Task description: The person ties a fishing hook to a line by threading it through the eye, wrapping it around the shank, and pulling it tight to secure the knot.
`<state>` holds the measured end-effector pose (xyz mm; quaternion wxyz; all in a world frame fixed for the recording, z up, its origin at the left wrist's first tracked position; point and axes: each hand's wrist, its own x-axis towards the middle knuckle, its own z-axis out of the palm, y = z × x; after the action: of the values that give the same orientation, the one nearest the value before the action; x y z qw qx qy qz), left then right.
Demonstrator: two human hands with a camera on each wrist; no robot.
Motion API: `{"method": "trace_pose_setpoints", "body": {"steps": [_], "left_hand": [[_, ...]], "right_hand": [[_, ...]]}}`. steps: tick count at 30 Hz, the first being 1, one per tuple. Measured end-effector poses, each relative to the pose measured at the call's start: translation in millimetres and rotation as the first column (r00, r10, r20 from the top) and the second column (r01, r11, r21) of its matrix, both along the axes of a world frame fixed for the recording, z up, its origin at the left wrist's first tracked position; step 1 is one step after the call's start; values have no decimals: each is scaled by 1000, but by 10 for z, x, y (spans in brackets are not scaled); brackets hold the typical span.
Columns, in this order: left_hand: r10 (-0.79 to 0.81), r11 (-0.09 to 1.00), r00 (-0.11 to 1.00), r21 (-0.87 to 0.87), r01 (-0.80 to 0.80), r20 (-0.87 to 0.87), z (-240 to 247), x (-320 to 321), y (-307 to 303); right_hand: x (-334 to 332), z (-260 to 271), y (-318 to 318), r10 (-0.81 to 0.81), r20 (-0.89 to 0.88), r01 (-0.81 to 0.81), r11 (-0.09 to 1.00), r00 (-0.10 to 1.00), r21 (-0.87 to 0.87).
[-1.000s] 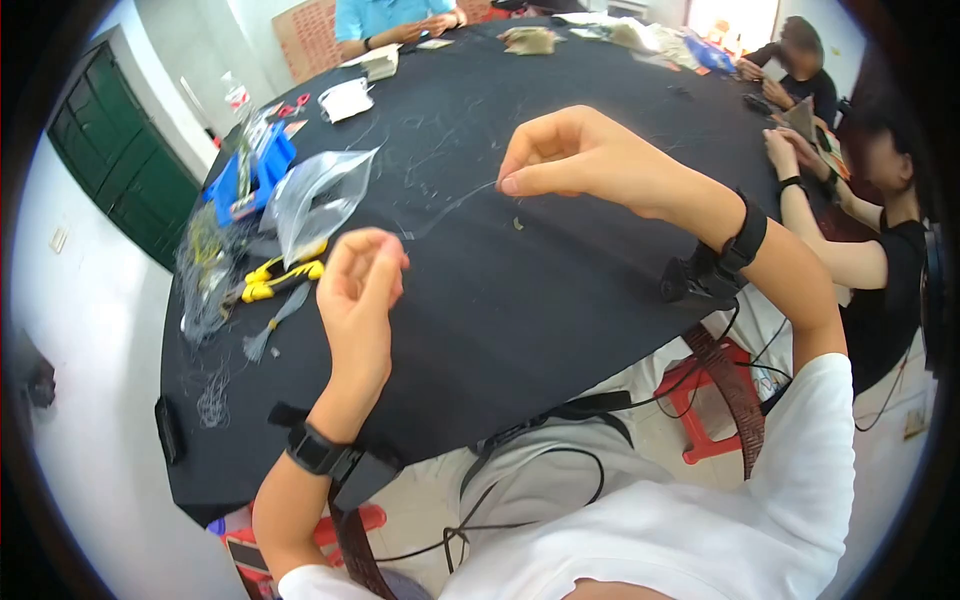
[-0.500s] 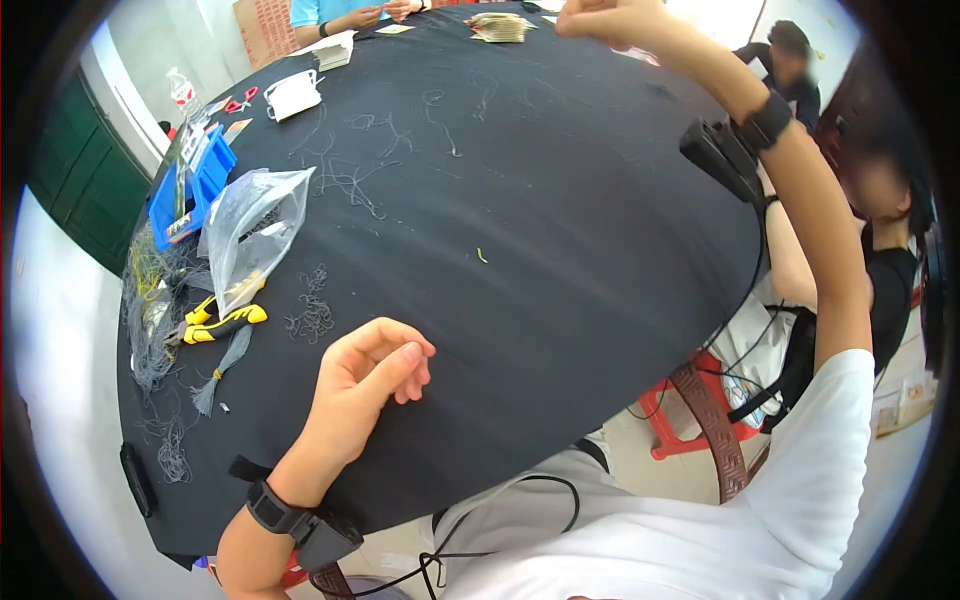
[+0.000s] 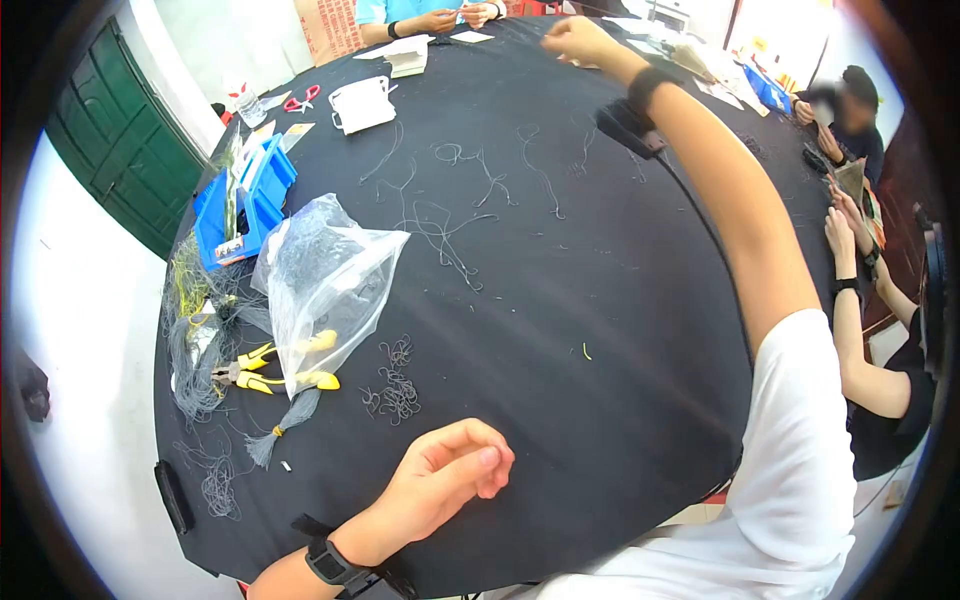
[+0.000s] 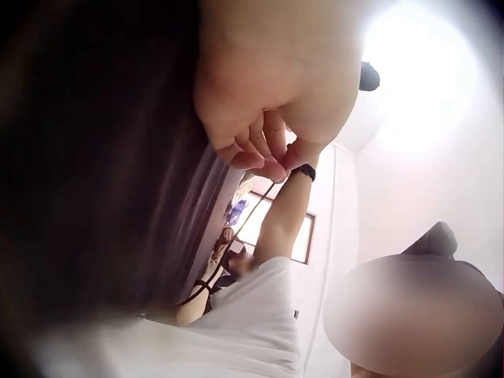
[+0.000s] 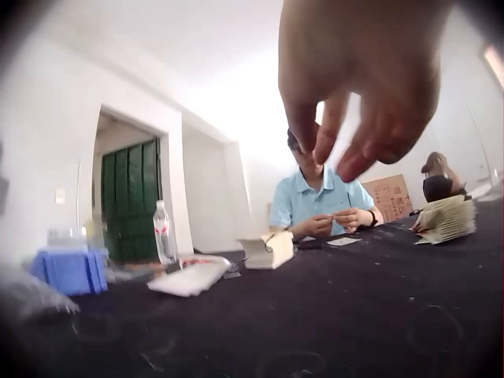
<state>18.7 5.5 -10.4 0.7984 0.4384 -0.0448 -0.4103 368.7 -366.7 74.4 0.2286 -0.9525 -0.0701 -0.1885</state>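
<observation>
My left hand is above the near part of the black tablecloth, fingers loosely curled and thumb close to them, with nothing visible in it. My right hand reaches far over the table, bent fingers pointing down in the right wrist view; whether it pinches a fine line I cannot tell. Several thin, clear fishing lines lie in loose curls between the hands. Nearer the left hand sits a small tangled heap of dark hooks. A tied bundle of grey line is left of it.
Yellow-handled pliers lie partly beneath a clear plastic bag. Behind stand a blue bin, red scissors, a white mask and a bottle. A person in blue sits opposite; others sit at the right.
A second ago my right hand held a fine line nearer the middle; it has since reached out to the far side. The left hand has moved lower and nearer me; the head view has shifted.
</observation>
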Motion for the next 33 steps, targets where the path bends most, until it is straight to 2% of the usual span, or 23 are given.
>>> {"method": "trace_pose_setpoints", "body": {"steps": [1, 4, 7, 9, 10, 11, 13, 14, 18, 21, 22, 26, 29, 32, 33], "left_hand": [[-15, 1000, 1000, -13, 15, 4, -6, 1, 0], [-68, 997, 998, -27, 68, 3, -39, 33, 22], [-99, 993, 995, -65, 99, 3, -61, 50, 12], [-83, 996, 996, -36, 84, 17, -54, 43, -2], [-76, 996, 996, -41, 78, 49, -63, 35, -12], [-65, 996, 994, -53, 69, 83, -71, 28, -22], [-39, 999, 994, -11, 41, 103, -69, 5, -24], [-44, 999, 989, 10, 43, 139, -65, -11, -18], [-64, 996, 963, 72, 47, 262, -29, -60, -53], [-65, 996, 955, 76, 45, 290, -33, -76, -48], [-65, 996, 951, 74, 44, 303, -34, -74, -46], [-76, 996, 940, 59, 60, 334, -53, -73, -31], [-88, 995, 935, 77, 66, 343, -56, -72, -38], [-90, 992, 933, 114, 53, 349, -33, -82, -51], [-91, 992, 935, 119, 53, 344, -23, -80, -51]], "right_hand": [[-32, -116, -29, -52, 128, 81, 969, 990, -233], [-618, -172, -98, 101, 259, -8, 942, 961, -336], [-1261, 89, -114, 69, -98, -116, 759, 993, -640], [-1602, 160, -174, -144, -300, -125, 684, 943, -719], [-1763, 85, -357, -26, -241, -137, 762, 970, -633], [-1896, 68, -521, -172, -331, -70, 792, 928, -607], [-2437, 221, -206, -424, -512, 73, 818, 748, -571], [-2497, 136, -412, -419, -578, 51, 837, 700, -546], [-2912, -113, -560, -344, -464, 86, 867, 817, -491], [-3008, -364, -757, -102, -261, -40, 872, 960, -487], [-3014, -420, -785, -32, -191, -78, 837, 981, -542], [-2982, -484, -744, -139, -252, -5, 867, 958, -498], [-2996, -586, -691, -301, -32, 244, 828, 953, -505], [-2943, -639, -743, -295, -78, 207, 813, 952, -545], [-2890, -619, -770, -276, -83, 201, 845, 957, -495]]}}
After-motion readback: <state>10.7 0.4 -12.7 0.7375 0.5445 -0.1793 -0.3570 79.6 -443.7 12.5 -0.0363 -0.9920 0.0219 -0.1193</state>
